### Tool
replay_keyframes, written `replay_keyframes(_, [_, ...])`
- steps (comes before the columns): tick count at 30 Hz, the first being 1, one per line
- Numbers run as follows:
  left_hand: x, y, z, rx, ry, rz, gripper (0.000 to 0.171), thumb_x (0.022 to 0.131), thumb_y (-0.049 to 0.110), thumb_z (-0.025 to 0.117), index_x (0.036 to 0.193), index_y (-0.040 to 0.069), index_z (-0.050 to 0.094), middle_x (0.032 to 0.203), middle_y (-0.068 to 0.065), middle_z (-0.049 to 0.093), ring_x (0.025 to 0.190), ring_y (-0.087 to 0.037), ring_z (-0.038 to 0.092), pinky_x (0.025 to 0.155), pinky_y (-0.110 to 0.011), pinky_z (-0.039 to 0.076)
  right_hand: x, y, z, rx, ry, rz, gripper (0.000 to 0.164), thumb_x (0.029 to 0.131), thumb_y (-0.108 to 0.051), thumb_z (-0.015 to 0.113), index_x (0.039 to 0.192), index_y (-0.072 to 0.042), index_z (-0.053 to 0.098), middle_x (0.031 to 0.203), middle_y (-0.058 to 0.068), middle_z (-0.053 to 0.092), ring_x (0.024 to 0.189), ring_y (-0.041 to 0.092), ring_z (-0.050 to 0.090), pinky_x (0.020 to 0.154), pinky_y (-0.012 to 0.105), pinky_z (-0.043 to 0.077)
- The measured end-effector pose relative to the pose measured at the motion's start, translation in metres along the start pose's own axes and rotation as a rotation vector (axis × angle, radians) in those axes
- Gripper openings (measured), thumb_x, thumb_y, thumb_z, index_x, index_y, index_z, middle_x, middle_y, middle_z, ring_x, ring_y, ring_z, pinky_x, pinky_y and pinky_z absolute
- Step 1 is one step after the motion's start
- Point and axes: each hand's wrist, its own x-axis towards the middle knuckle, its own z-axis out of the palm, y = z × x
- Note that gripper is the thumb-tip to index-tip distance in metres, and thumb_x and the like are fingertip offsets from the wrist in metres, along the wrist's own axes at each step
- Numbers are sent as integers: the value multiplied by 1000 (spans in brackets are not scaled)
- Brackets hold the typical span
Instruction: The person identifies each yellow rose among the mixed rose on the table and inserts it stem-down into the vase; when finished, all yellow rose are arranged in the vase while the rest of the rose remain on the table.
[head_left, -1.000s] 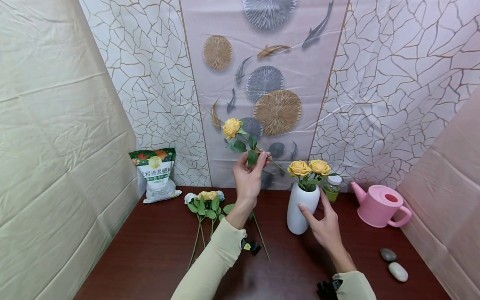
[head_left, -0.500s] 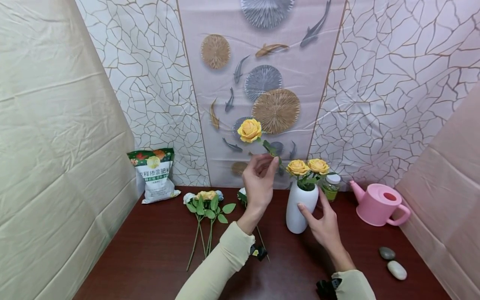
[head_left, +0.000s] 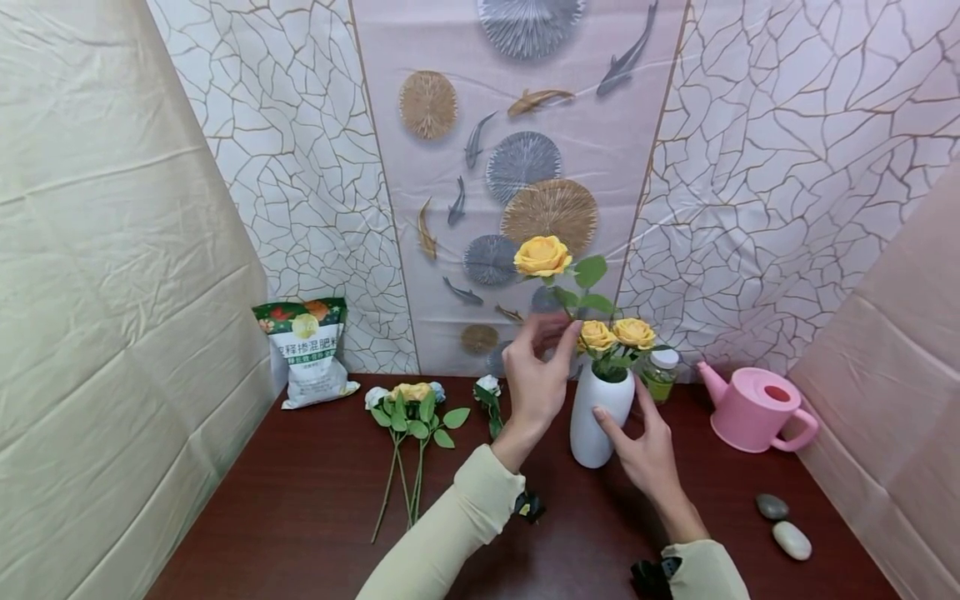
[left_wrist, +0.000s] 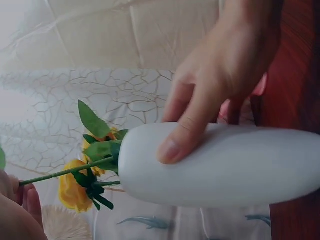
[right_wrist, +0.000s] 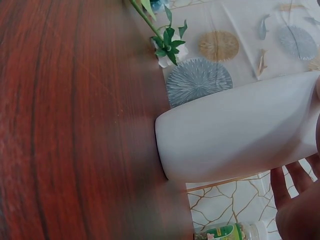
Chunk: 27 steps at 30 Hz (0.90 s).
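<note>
My left hand (head_left: 537,385) pinches the stem of a yellow rose (head_left: 543,256) above and left of a white vase (head_left: 594,429). In the left wrist view the held stem (left_wrist: 52,175) slants to the mouth of the vase; whether its tip is inside cannot be told. Two other yellow roses (head_left: 634,333) stand in the vase, their blooms just above the rim. My right hand (head_left: 651,457) grips the vase from the right, thumb on the near side and fingers behind. The vase stands upright on the dark red table (head_left: 300,508).
Several flowers (head_left: 411,408) lie to the left on the table, with a white flower (head_left: 487,386) nearer the vase. A fertilizer bag (head_left: 311,354) stands at the back left. Right of the vase are a lidded jar (head_left: 661,377), a pink watering can (head_left: 757,410) and two stones (head_left: 792,540).
My left hand has moved right with the rose, bringing the stem to the vase's mouth. The bloom has swung more upright. My right hand keeps its grip on the vase.
</note>
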Motion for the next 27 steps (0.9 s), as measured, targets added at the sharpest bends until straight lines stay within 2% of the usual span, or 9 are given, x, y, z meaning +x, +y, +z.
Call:
replay_keyframes(4, [-4,-2,2,43,-58,60,16,93,24,73,104,13,72,97,1,77,87,-4,72,79,-24,60,1,1,1,-6,6,-8,80,88,-23,79,156,-23,37,146,10,56,119,25,62,99,15,44])
replay_keyframes(7, [-8,-4,5,79,-110,80,13,92,22,75,102,14,73,94,1,77,85,-1,71,78,-20,59,1,2,1,-6,6,-5,80,88,-23,79,156,-23,37,146,9,57,118,24,62,99,15,45])
replay_keyframes(13, [-18,-10,13,232,-230,103,10,92,24,75,99,16,76,92,5,77,78,5,67,70,-18,58,1,1,1,-18,-2,-2,80,89,-24,79,156,-25,37,143,7,59,117,16,61,97,17,48])
replay_keyframes(17, [-25,-14,16,328,-308,84,11,92,25,75,98,16,78,89,6,77,74,7,65,65,-13,55,0,1,1,-18,-3,-5,79,89,-24,79,156,-22,38,142,7,59,115,9,60,96,17,49])
replay_keyframes(20, [-28,-16,16,386,-349,46,13,91,26,76,101,17,78,92,6,78,74,8,66,66,-6,51,-1,1,1,-17,-1,-11,79,89,-23,79,156,-23,37,145,6,57,116,9,59,96,15,48])
replay_keyframes(23, [-29,-18,15,418,-363,13,17,89,30,79,102,19,77,94,6,78,76,5,68,67,-7,52,0,2,1,-16,1,-20,80,88,-21,79,156,-22,37,144,7,58,118,11,58,96,15,47])
replay_keyframes(27, [-27,-18,13,417,-348,10,20,87,36,79,101,23,76,90,7,77,75,4,68,67,-11,55,1,2,0,-15,4,-21,81,88,-21,80,156,-21,37,139,10,62,114,6,59,95,17,48])
